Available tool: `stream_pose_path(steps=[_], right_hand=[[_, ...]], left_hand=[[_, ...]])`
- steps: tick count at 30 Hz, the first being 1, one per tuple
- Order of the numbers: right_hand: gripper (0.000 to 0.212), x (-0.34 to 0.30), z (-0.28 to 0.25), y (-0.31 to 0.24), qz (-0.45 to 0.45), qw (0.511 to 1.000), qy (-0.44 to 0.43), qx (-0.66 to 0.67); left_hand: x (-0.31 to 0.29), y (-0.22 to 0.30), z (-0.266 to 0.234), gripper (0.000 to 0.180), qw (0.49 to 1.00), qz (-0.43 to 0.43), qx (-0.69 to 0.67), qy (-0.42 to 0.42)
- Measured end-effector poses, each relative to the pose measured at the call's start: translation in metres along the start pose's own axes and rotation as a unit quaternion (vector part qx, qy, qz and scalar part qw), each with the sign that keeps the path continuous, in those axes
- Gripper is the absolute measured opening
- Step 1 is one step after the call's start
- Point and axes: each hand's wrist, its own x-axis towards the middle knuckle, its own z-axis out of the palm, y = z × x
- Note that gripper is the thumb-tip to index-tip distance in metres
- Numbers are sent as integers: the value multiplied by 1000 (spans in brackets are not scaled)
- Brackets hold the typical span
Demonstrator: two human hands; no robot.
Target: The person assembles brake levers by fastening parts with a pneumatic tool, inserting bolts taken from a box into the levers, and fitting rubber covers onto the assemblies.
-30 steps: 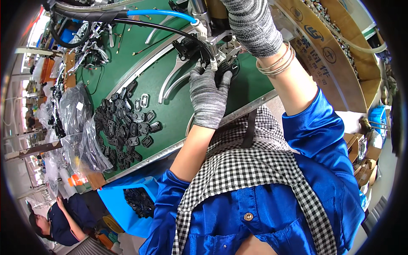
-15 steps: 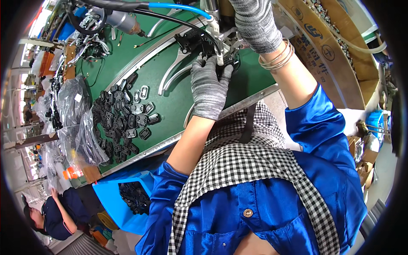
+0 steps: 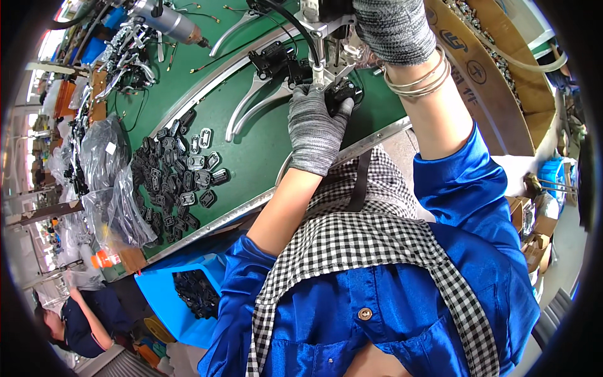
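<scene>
My left hand (image 3: 317, 132), in a grey knitted glove, is closed at a metal fixture (image 3: 319, 72). Its thumb and fingers press around a black moulded part (image 3: 343, 92) right below the fixture. At the top edge my right hand (image 3: 396, 31), gloved the same way, is curled beside the upper part of the fixture; whatever it grips is hidden. Just left of my left hand lie two silver levers (image 3: 248, 103) with black housings (image 3: 273, 60) at their upper ends.
Many small black oval plates (image 3: 188, 179) are heaped on the green table (image 3: 242, 166). A power tool (image 3: 166, 22) and clustered metal levers (image 3: 129, 66) occupy the far left. Cardboard boxes (image 3: 487, 107) flank the right side; a blue bin (image 3: 154, 289) stands below the table edge. Another person (image 3: 81, 320) is at lower left.
The blue hose and its white connector no longer show above my left hand. My right hand appears slightly lower and farther right. The view has shifted a little; my left hand stays at the fixture.
</scene>
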Motion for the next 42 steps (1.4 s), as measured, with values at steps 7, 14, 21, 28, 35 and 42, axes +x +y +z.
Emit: stream_pose_path(steps=[7, 14, 21, 28, 35, 42], right_hand=[[33, -11, 9, 1, -25, 999, 27, -2], [33, -19, 16, 1, -38, 998, 49, 16], [32, -24, 17, 17, 81, 986, 55, 133], [38, -36, 11, 45, -241, 890, 34, -386], [32, 16, -6, 3, 47, 991, 69, 102], [31, 57, 2, -14, 21, 994, 52, 94]], left_hand=[[1, -2, 3, 54, 1000, -19, 17, -11], [-1, -10, 8, 54, 999, -37, -13, -28], [1, -16, 16, 60, 998, 12, -65, 17], [2, -24, 19, 79, 992, 10, -120, 37], [1, 5, 13, 84, 999, 3, -26, 38], [31, -7, -31, 61, 973, 62, 141, 173]])
